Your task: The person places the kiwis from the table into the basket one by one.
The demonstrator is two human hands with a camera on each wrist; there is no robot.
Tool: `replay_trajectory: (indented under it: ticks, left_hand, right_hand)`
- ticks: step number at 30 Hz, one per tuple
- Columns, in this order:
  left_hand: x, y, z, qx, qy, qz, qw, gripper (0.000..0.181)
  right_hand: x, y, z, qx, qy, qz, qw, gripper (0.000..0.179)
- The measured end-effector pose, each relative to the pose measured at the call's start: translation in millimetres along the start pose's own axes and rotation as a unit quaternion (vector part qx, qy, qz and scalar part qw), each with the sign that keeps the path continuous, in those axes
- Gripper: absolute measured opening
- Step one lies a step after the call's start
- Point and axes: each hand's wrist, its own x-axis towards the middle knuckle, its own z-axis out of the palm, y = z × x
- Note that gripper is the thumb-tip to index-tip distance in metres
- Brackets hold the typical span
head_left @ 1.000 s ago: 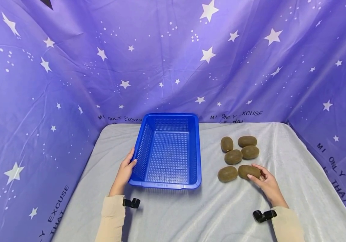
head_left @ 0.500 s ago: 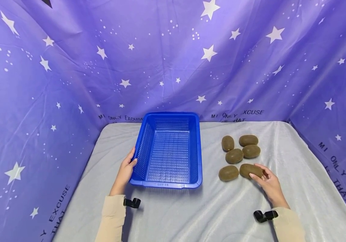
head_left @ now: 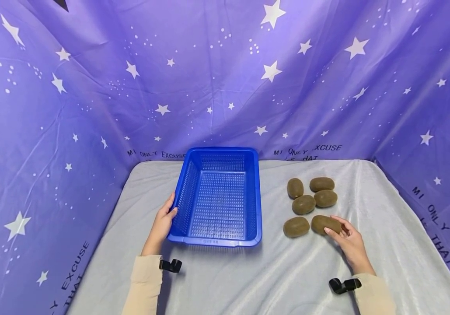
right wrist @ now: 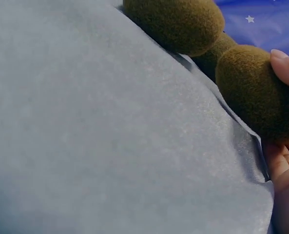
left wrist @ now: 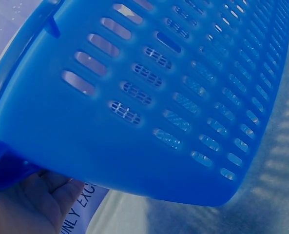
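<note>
A blue plastic basket (head_left: 220, 242) with slotted walls stands left of centre, with nothing inside it. At its left rim, my left hand (head_left: 163, 222) grips the edge; in the left wrist view, the basket's wall (left wrist: 100, 141) hides part of the hand (left wrist: 42, 200). On the right, my right hand (head_left: 349, 240) pinches a brown fuzzy kiwifruit (head_left: 324, 224) between thumb and fingers. That kiwifruit (right wrist: 256, 92) fills the upper right of the right wrist view. Just left of it lies another kiwifruit (head_left: 296, 227), a small gap apart.
Several more kiwifruits (head_left: 303, 204) lie grouped behind the held one. A grey cloth (head_left: 248, 280) covers the table. Purple star-printed curtains (head_left: 217, 78) enclose the back and both sides. A black camera mount (head_left: 344, 285) sits on each wrist.
My right hand has shifted slightly right with the kiwifruit, opening a small gap from its left neighbour. The left hand and basket stay put.
</note>
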Motion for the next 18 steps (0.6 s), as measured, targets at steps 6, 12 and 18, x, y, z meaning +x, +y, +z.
replay_trajectory:
  ticks: [6, 12, 18]
  left_hand:
    - [-3.9, 2.0, -0.3, -0.011, 0.0, -0.01, 0.9999, 0.052]
    - [-3.2, 1.1, -0.2, -0.012, 0.005, -0.011, 0.9999, 0.053]
    - [5.9, -18.5, -1.2, -0.021, 0.0, -0.01, 0.9997, 0.053]
  right_hand:
    - [-6.9, 0, 3, -0.009, -0.004, 0.005, 0.9999, 0.041]
    - [-8.9, -2, 7, 0.001, 0.001, -0.002, 1.0, 0.042]
    - [-10.2, -7, 12, 0.022, 0.015, -0.012, 0.9996, 0.041]
